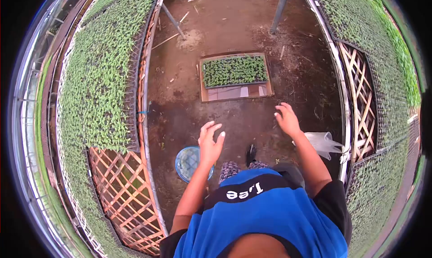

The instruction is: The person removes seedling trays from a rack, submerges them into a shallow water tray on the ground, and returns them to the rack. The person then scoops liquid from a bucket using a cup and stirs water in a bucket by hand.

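Observation:
My left hand (pixel 210 143) hangs in the air over the soil path, its thumb apart from its bent fingers and nothing in it. To the right, my right hand (pixel 287 119) is also raised and empty, fingers loosely curved with the thumb apart. Ahead of both hands, a shallow cardboard box (pixel 202 94) sits on the ground. Inside it, toward the far side, lies a dark tray of green seedlings (pixel 235 71). The box's bottom shows along the near side. Neither hand touches the box or the tray.
Benches with seedling trays line the left (pixel 101 73) and right (pixel 360 24) sides. Bare wooden lattice (pixel 126 186) shows at lower left. A blue-rimmed round stool (pixel 187 163) stands beside my left forearm. A clear plastic bag (pixel 321 143) lies by the right bench. Metal posts (pixel 280 12) stand farther ahead.

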Demonstrator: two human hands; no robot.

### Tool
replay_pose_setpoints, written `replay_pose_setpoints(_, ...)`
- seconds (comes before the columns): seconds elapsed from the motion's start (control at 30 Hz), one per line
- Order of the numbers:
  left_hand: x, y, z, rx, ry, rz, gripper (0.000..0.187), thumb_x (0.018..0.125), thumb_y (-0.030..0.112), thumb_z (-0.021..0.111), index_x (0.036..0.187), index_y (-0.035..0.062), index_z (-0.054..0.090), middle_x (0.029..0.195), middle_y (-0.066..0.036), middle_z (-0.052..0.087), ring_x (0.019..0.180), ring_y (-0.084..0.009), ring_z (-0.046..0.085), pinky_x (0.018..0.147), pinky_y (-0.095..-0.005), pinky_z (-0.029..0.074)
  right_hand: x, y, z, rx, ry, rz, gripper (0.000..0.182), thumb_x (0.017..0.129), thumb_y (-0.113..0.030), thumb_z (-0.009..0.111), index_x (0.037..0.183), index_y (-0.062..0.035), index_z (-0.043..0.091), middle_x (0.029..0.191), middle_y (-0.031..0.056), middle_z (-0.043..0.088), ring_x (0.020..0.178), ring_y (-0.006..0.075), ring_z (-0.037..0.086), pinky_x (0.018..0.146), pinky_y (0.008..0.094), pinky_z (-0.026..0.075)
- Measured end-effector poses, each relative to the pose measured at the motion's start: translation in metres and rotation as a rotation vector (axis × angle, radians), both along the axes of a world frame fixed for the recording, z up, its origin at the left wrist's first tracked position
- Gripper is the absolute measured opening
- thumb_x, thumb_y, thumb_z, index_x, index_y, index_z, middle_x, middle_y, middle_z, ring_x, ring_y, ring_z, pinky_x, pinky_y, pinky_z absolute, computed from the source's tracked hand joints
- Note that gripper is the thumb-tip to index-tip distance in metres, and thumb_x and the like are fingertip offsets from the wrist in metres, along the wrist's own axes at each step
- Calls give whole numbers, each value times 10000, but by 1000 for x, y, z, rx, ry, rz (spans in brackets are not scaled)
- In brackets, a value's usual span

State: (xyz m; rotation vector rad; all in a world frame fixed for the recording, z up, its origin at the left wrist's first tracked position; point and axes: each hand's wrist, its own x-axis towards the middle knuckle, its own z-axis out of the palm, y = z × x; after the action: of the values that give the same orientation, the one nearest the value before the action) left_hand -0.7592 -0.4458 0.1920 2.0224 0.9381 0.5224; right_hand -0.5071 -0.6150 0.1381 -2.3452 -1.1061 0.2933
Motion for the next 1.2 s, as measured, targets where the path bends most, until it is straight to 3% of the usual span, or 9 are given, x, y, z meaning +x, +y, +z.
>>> replay_pose_setpoints(0.1, 44, 7, -7, 32, 57, -69, 278, 740, 190, 590, 1002, 99, 565, 1108, -100, 468, 997, -273, 494, 817, -346, 402, 39, -29, -27, -42, 119, -190, 285, 745, -147, 568, 1008, -44, 533, 1147, 182, 442, 1044, 324, 452, 864, 359, 388)
replay_pose_setpoints(0.17, 52, 17, -23, -81, 67, -51, 299, 731, 221, 591, 1012, 124, 553, 1138, -97, 447, 1083, -259, 416, 881, -392, 304, 46, -26, -35, -84, 232, -250, 286, 753, -155, 569, 1015, -46, 533, 1166, 188, 426, 1067, 318, 440, 875, 356, 381)
replay_pose_setpoints(0.5, 88, 172, -167, -202, 131, 218, 214, 742, 173, 598, 932, 76, 586, 970, -79, 525, 814, -192, 528, 743, -294, 428, 115, 94, -103, -213, 411, -231, 289, 759, -176, 568, 1026, -70, 535, 1164, 172, 427, 935, 286, 519, 806, 338, 417)
replay_pose_setpoints(0.63, 119, 264, -255, -257, 334, 410, 227, 775, 245, 562, 914, 69, 598, 857, -124, 542, 778, -226, 534, 720, -319, 422, 169, 137, -191, -253, 415, -203, 296, 758, -185, 568, 1025, -62, 535, 1154, 176, 437, 948, 302, 511, 819, 343, 410)
replay_pose_setpoints(0.73, 115, 329, -377, -329, 290, 477, 254, 776, 274, 560, 900, 56, 605, 858, -136, 587, 818, -234, 557, 737, -320, 424, 212, 164, -270, -260, 401, -220, 254, 759, -182, 559, 977, -52, 560, 1063, 192, 500, 968, 320, 498, 828, 351, 402)
replay_pose_setpoints(0.83, 150, 377, -416, -492, 291, 571, 277, 801, 281, 554, 872, 16, 588, 805, -33, 596, 755, -118, 514, 736, -272, 400, 258, 189, -342, -314, 409, -291, 238, 764, -200, 536, 946, -51, 573, 983, 203, 543, 952, 330, 507, 817, 359, 407)
replay_pose_setpoints(0.97, 169, 439, -533, -624, 296, 622, 291, 811, 332, 533, 843, 45, 566, 780, -11, 550, 719, -110, 456, 686, -262, 377, 331, 202, -477, -348, 518, -446, 248, 772, -237, 495, 927, -64, 585, 920, 195, 576, 903, 335, 537, 791, 381, 420)
replay_pose_setpoints(1.03, 192, 457, -566, -703, 303, 674, 290, 810, 363, 521, 843, 78, 561, 769, 7, 542, 693, -109, 447, 653, -247, 361, 365, 210, -529, -420, 366, -463, 241, 775, -233, 470, 912, -81, 598, 914, 170, 591, 883, 329, 550, 776, 379, 429)
replay_pose_setpoints(1.2, 217, 494, -682, -783, 374, 651, 482, 802, 525, 397, 1038, 122, 518, 977, -3, 543, 795, -119, 476, 633, -294, 337, 436, 196, -671, -381, 335, -575, 221, 808, -199, 471, 953, -75, 584, 825, 39, 609, 735, 162, 570, 648, 295, 443)
